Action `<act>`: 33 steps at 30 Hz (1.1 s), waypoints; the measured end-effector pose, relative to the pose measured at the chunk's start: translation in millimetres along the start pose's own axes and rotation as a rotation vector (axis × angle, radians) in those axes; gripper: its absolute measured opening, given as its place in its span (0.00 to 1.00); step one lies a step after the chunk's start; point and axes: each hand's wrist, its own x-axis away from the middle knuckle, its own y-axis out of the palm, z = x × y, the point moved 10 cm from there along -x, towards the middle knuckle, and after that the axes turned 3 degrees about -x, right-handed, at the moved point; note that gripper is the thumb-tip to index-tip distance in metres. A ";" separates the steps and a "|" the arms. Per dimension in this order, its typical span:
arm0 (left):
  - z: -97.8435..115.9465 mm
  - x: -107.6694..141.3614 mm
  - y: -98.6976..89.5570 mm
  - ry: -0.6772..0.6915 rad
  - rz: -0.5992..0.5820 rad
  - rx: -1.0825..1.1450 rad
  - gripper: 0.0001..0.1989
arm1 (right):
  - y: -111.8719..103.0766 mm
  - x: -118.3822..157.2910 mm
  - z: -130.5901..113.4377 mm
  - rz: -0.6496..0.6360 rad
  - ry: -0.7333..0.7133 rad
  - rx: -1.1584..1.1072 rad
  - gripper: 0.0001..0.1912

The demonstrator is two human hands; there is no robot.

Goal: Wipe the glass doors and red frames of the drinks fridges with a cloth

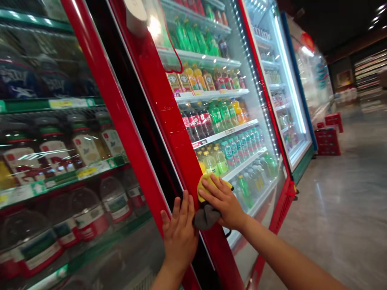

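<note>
Under my right hand (222,201) is a yellow and grey cloth (207,217), pressed against the red door frame (178,141) of a drinks fridge. The fingers of that hand lie spread over the yellow part, and the grey part hangs below them. Just to the left, my left hand (180,231) rests with its fingers stretched out against the edge of the fridge frames, near the dark gap (142,117). It holds nothing. Behind the glass beside the cloth stand rows of bottles (216,114) on lit white shelves (225,133).
A left fridge door with a red frame (115,104) shows large bottles (56,147). A white cylindrical object (136,16) sits high on the red frame. Further right are another lit fridge (294,80), red boxes (328,141) and a shiny floor (341,217).
</note>
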 end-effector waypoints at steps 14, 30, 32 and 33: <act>-57.8 2.8 25.8 -0.033 -0.062 -0.127 0.34 | 103.5 -27.9 23.1 -0.173 -0.056 0.037 0.41; -36.5 12.8 43.3 0.022 -0.163 -0.103 0.36 | 145.4 91.0 -8.0 -0.265 -0.042 -0.006 0.33; -26.8 19.7 54.1 0.070 -0.208 -0.072 0.35 | 155.1 113.4 -17.7 -0.323 -0.077 -0.016 0.32; -22.2 23.2 60.1 0.087 -0.230 -0.050 0.35 | 159.0 118.8 -16.2 -0.340 -0.054 -0.015 0.31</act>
